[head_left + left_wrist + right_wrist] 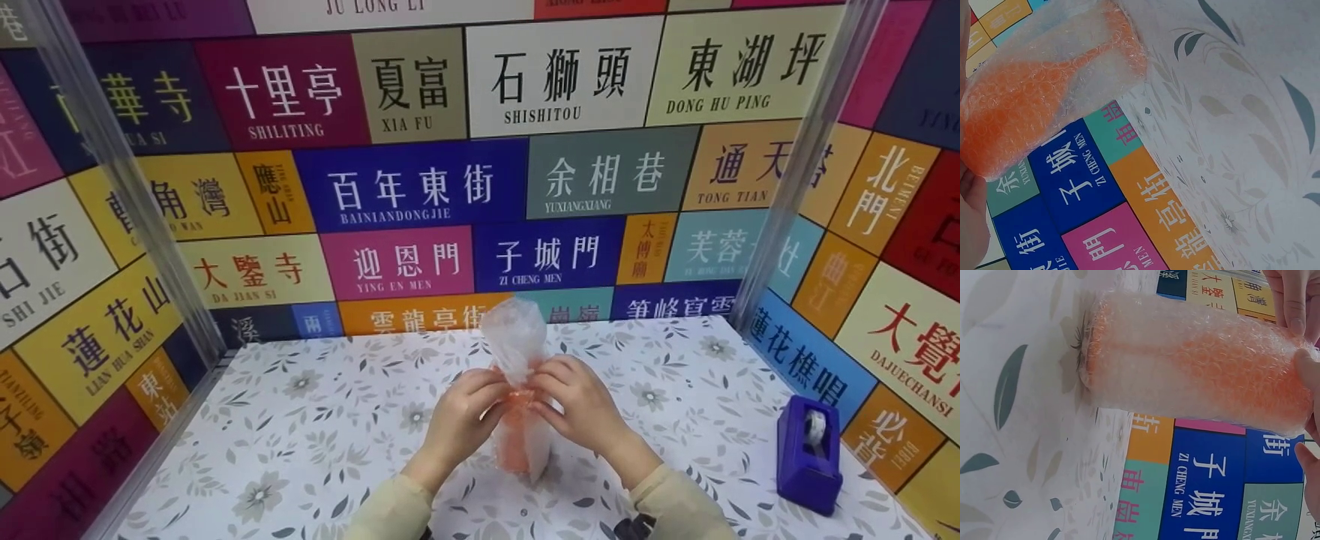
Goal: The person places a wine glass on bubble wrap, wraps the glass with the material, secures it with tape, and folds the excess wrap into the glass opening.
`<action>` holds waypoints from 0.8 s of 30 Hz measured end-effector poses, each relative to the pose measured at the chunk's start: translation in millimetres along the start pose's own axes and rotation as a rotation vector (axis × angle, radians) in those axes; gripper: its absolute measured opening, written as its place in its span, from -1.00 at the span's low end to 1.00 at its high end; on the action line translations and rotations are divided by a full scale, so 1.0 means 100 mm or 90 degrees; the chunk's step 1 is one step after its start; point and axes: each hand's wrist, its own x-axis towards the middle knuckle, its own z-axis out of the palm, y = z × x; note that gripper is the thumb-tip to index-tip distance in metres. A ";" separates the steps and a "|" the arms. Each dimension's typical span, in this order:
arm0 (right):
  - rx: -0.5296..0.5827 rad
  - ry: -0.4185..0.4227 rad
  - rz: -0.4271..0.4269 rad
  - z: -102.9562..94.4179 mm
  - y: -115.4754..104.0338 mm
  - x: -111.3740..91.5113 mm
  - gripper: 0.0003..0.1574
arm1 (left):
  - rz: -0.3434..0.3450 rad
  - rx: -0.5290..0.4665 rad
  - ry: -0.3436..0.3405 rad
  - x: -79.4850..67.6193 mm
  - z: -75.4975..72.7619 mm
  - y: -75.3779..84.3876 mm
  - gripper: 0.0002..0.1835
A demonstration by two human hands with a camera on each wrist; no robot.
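Note:
An orange stemmed glass [1022,101], rolled in clear bubble wrap [517,337], stands upright on the table with its foot down. Above the bowl, the loose wrap gathers into a puffed top. My left hand [469,405] pinches the wrap on the left side, at the level of the glass's rim. Opposite it, my right hand [577,401] pinches the wrap with thumb and fingers. In the right wrist view, the bowl, thin stem and foot show through the bubble wrap [1140,377], and fingertips of both hands meet its upper end.
A purple tape dispenser [810,457] with a roll in it stands near the table's right edge. White cloth with a grey leaf and flower print covers the table [315,420]. Panels of colourful printed signs [412,184] rise behind and at both sides, with clear corner posts.

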 end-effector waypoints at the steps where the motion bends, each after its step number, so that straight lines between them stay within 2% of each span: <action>1: 0.002 -0.002 -0.001 0.00 0.00 0.00 -0.72 | 0.004 0.003 0.003 0.00 0.00 0.01 -0.83; 9: 0.010 0.002 -0.013 0.00 0.00 0.02 -0.77 | 0.055 0.036 0.063 0.01 -0.03 0.06 -0.79; 12: 0.014 -0.003 -0.014 0.00 -0.01 0.03 -0.76 | 0.076 0.049 0.072 0.03 -0.05 0.09 -0.76; 24: 0.038 0.009 -0.008 0.01 -0.02 0.00 -0.79 | 0.059 0.086 -0.003 0.04 -0.03 0.11 -0.63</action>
